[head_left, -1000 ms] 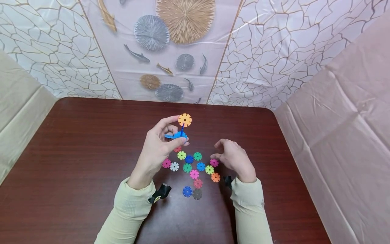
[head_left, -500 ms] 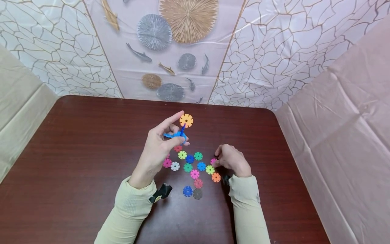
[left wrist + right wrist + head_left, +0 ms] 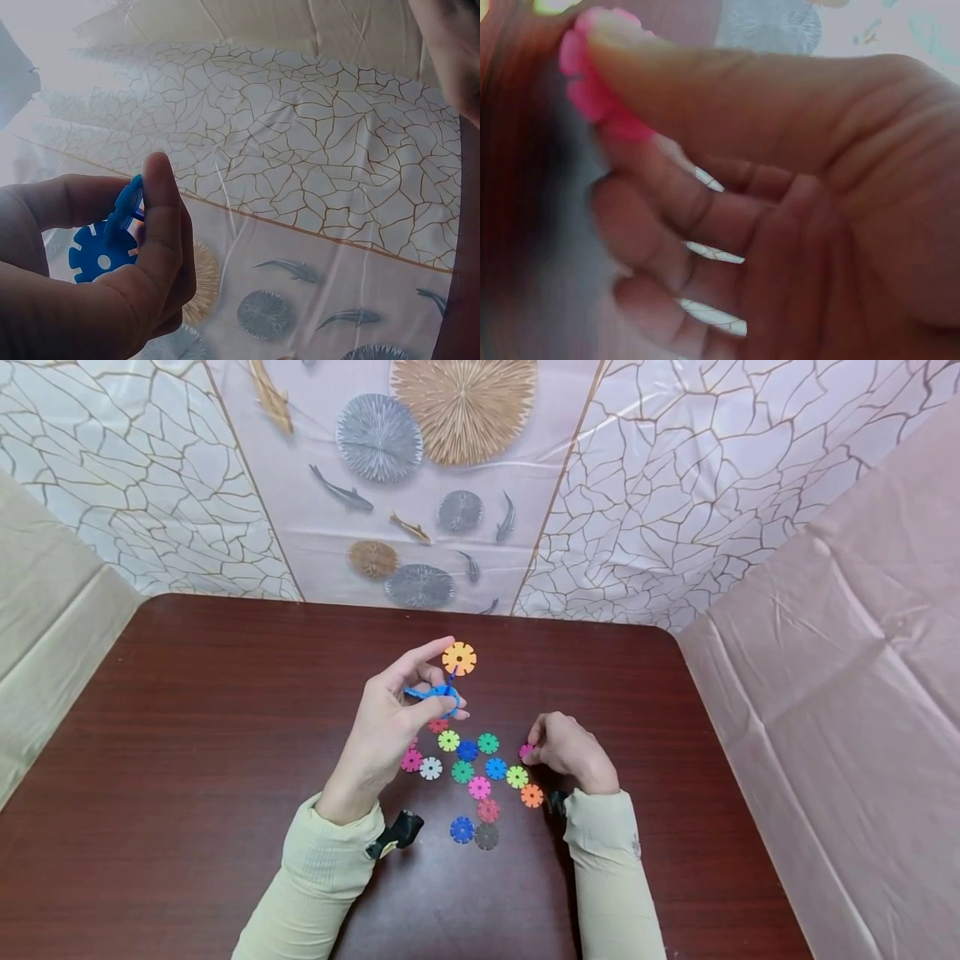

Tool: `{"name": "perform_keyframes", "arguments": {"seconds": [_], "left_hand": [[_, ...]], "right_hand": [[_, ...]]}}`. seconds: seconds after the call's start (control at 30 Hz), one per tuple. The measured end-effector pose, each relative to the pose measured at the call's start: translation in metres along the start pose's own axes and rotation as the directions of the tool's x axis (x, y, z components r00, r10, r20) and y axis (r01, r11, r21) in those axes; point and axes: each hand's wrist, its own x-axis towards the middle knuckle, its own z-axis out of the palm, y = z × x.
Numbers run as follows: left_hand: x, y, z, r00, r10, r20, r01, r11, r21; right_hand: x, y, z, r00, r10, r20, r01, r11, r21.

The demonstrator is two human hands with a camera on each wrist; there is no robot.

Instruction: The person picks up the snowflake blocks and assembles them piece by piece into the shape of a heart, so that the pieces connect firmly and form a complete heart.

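My left hand [image 3: 386, 718] holds up a small build of notched plastic discs above the table. Its thumb and fingers pinch a light blue disc [image 3: 444, 700]; a second blue disc [image 3: 103, 253] shows inside the curl of the hand in the left wrist view. An orange disc [image 3: 459, 658] tops the build, joined by a dark blue disc [image 3: 452, 677] seen edge-on. To the right, my right hand [image 3: 573, 752] pinches a pink disc [image 3: 527, 752] between thumb and index finger; in the right wrist view the thumb covers part of this pink disc [image 3: 604, 90].
Several loose discs lie on the dark wood table [image 3: 225, 777] between the arms, among them a white disc [image 3: 431, 768], a yellow-green disc [image 3: 517, 777], an orange disc [image 3: 532, 796] and a grey-brown disc [image 3: 487, 836]. Patterned sheeting [image 3: 637, 485] stands behind the table.
My right hand has come down to the pink disc, pinched it and shifted it slightly up from beside the yellow-green disc. The left hand keeps its build, which turns only slightly.
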Motion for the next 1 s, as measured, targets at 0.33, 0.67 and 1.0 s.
{"name": "perform_keyframes", "arguments": {"seconds": [0.33,0.67,1.0], "left_hand": [[-0.002,0.001,0.0,0.999,-0.037,-0.001,0.037,0.996,0.08],[-0.001,0.0,0.001,0.997,-0.058,0.042,0.053,0.993,0.109],[-0.003,-0.001,0.0,0.994,-0.041,0.103,0.026,0.989,0.148]], "right_hand": [[-0.019,-0.011,-0.019,0.93,-0.203,-0.308,0.294,0.912,0.287],[-0.046,-0.04,-0.032,0.745,-0.341,-0.573,0.622,0.665,0.414],[-0.084,-0.077,-0.045,0.565,-0.414,-0.713,0.785,0.535,0.311]]}}
